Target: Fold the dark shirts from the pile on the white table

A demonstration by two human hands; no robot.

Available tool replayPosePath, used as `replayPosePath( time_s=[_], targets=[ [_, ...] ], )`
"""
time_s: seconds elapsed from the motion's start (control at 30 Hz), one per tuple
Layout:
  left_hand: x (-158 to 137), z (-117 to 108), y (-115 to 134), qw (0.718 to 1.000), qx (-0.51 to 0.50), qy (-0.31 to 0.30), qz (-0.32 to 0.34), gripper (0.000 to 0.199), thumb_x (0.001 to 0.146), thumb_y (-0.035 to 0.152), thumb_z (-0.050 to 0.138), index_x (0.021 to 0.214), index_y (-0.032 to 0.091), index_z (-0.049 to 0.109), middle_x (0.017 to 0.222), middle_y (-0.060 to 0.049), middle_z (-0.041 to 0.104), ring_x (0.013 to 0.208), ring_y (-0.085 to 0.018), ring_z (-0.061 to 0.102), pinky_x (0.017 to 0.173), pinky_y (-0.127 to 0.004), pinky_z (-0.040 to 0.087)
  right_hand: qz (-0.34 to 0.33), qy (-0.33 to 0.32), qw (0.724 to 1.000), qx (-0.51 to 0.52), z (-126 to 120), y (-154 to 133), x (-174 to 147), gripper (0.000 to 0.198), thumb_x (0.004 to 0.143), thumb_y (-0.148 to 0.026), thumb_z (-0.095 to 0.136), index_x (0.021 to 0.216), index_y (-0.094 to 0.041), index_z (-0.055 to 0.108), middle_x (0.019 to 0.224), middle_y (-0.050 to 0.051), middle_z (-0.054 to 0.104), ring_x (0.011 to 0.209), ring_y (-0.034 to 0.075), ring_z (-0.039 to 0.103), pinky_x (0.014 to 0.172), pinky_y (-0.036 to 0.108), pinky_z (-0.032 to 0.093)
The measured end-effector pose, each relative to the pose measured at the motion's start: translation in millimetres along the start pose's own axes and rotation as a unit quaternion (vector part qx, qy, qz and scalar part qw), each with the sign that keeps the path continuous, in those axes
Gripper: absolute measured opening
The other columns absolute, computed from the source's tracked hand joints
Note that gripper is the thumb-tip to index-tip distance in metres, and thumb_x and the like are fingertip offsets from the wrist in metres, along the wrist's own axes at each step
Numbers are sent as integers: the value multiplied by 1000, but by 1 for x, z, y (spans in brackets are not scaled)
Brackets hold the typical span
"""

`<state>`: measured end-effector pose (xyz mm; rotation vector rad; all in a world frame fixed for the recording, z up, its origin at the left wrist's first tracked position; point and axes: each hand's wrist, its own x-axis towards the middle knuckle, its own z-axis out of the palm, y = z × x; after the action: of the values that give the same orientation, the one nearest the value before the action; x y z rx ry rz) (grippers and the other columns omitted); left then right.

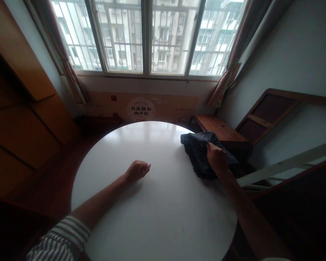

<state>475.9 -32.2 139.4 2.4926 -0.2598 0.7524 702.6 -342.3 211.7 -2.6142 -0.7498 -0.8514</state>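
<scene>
Cloth [194,154] bunched at far R edge of tbl [152,221], mostly L of grip; long axis unclear. R hand [217,157] nearer, fingers closed on it. L hand [137,170] curled, nr tbl middle, nothing visible in it.

a home, judging by curtains [220,90] and wooden cupboards [19,130].

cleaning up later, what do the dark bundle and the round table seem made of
The dark bundle looks like matte cloth, given its soft folds. The round table has a smooth, glossy white top that reflects light, perhaps laminate or lacquer.
</scene>
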Motion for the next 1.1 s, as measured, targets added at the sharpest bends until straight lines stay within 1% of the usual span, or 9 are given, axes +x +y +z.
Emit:
replayPosePath(
  time_s=[0.2,0.3,0.43,0.5,0.67,0.83,0.97,1.03,1.1],
  targets=[
    [0,1,-1,999,-5,31,-25,49,93,34,51,54,21,24,50,7,25,46,-8,23,49,-24,23,-7,149,957,249,-49,-73,17,50,103,-47,29,101,-15,67,78,11,70,69,22,66,64,30,47],
    [1,-3,2,985,-16,144,-92,47,95,39,48,57,22,26,53,6,28,49,-10,28,51,-24,29,-104,27,922,371,-64,-118,2,46,102,-48,33,104,-19,68,83,7,72,71,19,66,68,28,50],
    [3,-14,5,950,-65,254,-170,40,100,48,32,71,22,43,68,0,46,65,-15,48,64,-27,44,-236,-228,826,458,-51,-147,-28,40,100,-47,42,113,-21,69,99,6,75,86,20,70,78,30,54],
    [4,-21,5,966,-97,186,-151,47,99,55,28,82,20,53,80,-5,56,77,-18,55,74,-32,49,-238,-246,823,453,-31,-144,-39,36,99,-45,47,111,-20,70,105,8,75,94,22,71,84,33,55],
    [8,-34,13,981,-69,-183,15,62,83,70,57,124,25,65,123,-13,62,115,-28,55,100,-42,44,-148,-181,886,400,16,-108,-43,32,94,-41,52,90,-18,74,87,8,77,79,24,72,75,36,56],
    [9,-26,23,970,30,-227,76,31,93,49,59,118,35,70,126,-5,66,114,-23,58,101,-39,42,-108,-168,894,401,25,-87,-36,32,92,-40,52,83,-17,73,75,6,74,69,23,69,66,32,54],
    [19,-21,16,987,-45,-151,-6,40,100,49,44,99,23,75,94,-5,73,89,-19,67,83,-32,50,-108,-143,907,382,19,-83,-33,30,92,-38,51,82,-18,71,76,6,73,68,22,67,68,33,53],
    [32,-35,4,992,-57,1,-117,53,98,57,40,89,17,73,76,-5,71,73,-19,66,67,-31,51,-107,-107,929,338,14,-80,-31,30,93,-36,48,82,-18,71,80,8,72,73,23,67,74,35,52],
    [48,-66,-12,957,-24,196,-213,62,95,66,33,87,17,69,72,-6,68,69,-21,64,60,-34,50,-90,-54,955,276,10,-75,-27,31,94,-34,46,87,-17,71,87,12,71,83,26,66,80,38,51]
  ],
)
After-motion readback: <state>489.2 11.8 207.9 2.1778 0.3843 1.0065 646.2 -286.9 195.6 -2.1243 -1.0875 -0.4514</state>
